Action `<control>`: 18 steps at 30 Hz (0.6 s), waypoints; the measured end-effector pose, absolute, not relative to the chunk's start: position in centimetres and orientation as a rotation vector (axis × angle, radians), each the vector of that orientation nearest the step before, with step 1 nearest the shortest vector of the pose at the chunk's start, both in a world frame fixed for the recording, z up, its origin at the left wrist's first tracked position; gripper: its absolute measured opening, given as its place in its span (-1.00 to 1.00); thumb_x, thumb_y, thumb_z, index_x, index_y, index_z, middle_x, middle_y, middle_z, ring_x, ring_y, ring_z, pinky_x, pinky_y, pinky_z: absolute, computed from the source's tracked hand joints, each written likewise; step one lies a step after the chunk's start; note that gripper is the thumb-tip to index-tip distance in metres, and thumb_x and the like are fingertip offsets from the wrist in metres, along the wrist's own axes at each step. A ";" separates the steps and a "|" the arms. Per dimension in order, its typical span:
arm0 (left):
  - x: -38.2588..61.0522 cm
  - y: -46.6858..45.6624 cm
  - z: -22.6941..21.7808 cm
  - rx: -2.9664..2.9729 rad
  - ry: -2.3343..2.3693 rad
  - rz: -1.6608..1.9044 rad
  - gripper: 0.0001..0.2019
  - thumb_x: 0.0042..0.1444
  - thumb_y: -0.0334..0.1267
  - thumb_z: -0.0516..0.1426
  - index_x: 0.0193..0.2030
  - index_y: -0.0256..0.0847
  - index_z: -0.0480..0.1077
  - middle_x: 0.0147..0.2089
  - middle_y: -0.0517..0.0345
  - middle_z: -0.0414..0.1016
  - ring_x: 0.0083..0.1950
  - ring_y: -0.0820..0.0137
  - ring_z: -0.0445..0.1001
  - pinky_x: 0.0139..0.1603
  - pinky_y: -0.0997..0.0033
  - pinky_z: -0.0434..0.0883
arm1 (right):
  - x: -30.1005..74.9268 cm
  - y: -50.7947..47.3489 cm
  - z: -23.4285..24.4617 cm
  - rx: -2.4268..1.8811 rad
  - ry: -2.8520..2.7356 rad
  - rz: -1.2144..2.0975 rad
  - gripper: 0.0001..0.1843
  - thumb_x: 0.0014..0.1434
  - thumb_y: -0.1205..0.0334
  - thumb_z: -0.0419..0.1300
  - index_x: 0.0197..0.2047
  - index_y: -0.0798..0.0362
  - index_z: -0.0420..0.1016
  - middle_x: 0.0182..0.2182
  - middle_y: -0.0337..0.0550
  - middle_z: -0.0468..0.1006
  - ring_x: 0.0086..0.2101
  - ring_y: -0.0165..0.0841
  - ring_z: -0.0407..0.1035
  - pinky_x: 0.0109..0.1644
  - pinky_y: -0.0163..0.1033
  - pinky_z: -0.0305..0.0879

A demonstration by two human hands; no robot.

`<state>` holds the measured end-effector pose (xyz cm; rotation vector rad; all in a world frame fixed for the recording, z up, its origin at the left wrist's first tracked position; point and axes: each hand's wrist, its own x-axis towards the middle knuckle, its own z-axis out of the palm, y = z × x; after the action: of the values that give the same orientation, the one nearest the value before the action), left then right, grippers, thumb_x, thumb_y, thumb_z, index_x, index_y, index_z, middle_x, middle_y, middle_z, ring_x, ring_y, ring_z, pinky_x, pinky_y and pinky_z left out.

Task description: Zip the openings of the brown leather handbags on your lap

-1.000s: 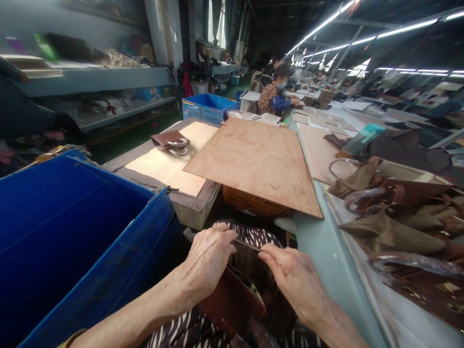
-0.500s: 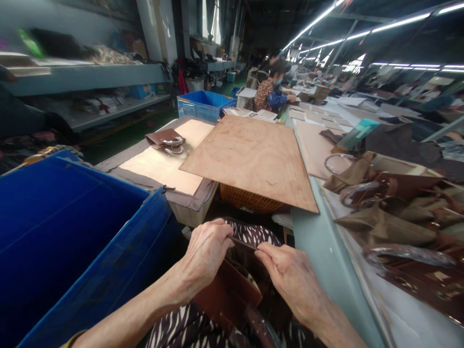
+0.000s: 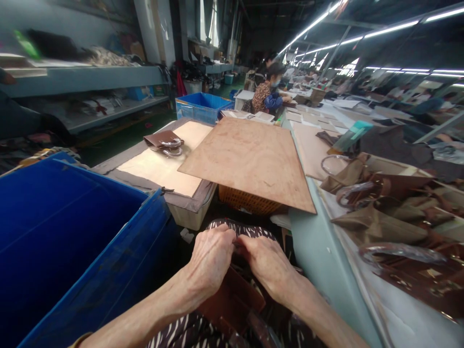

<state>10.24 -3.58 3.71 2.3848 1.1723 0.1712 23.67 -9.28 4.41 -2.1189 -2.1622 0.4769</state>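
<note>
A brown leather bag (image 3: 232, 302) lies on my lap, over a dark dress with white marks. My left hand (image 3: 210, 258) is closed on its far top edge. My right hand (image 3: 266, 263) is closed on the same edge, right beside the left, fingertips nearly touching. The fingers cover most of the edge and the bag's opening.
A big blue crate (image 3: 72, 241) stands at my left. Ahead lie a plywood board (image 3: 250, 162) over an orange basket (image 3: 246, 203) and a padded table (image 3: 163, 169) with a small brown bag (image 3: 163, 141). Several brown bags (image 3: 384, 222) are piled on the right bench. Another person (image 3: 268, 92) works far ahead.
My right hand has slid left along the bag's edge until it meets the left hand. The gap of bag edge between the hands has closed.
</note>
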 end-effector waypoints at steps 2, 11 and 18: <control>9.7 -4.4 3.7 2.413 1.138 0.196 -0.80 0.02 -0.46 -0.03 -0.27 -0.21 0.35 -0.19 0.10 0.41 -0.30 0.38 0.39 -0.34 0.45 0.25 | 23.5 -8.7 4.2 -2.039 -2.149 0.522 -0.77 0.22 0.31 -0.03 -0.33 0.01 0.45 -0.44 -0.18 0.55 -0.37 -0.34 0.42 -0.37 -0.33 0.09; 7.5 -6.5 5.7 2.697 0.303 0.205 -0.78 0.01 -0.36 0.07 -0.14 -0.19 0.32 -0.13 0.08 0.44 -0.11 0.29 0.35 0.01 0.33 0.25 | 23.7 -7.6 6.3 -2.324 -2.161 0.203 -0.80 0.22 0.25 0.02 -0.37 -0.03 0.44 -0.49 -0.18 0.54 -0.41 -0.30 0.42 -0.41 -0.29 0.04; 5.7 -2.2 9.1 2.745 0.379 -0.150 -0.86 -0.01 -0.40 0.06 -0.52 -0.21 0.40 -0.49 0.16 0.48 -0.43 0.39 0.40 -0.46 0.47 0.24 | 25.0 -6.6 8.8 -2.398 -2.305 -0.030 -0.82 0.21 0.21 0.06 -0.37 -0.01 0.44 -0.46 -0.15 0.55 -0.39 -0.25 0.44 -0.44 -0.29 0.03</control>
<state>5.73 -2.18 9.12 2.7449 0.3793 -0.1502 24.99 -6.62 8.79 -2.3978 -2.3047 -0.0301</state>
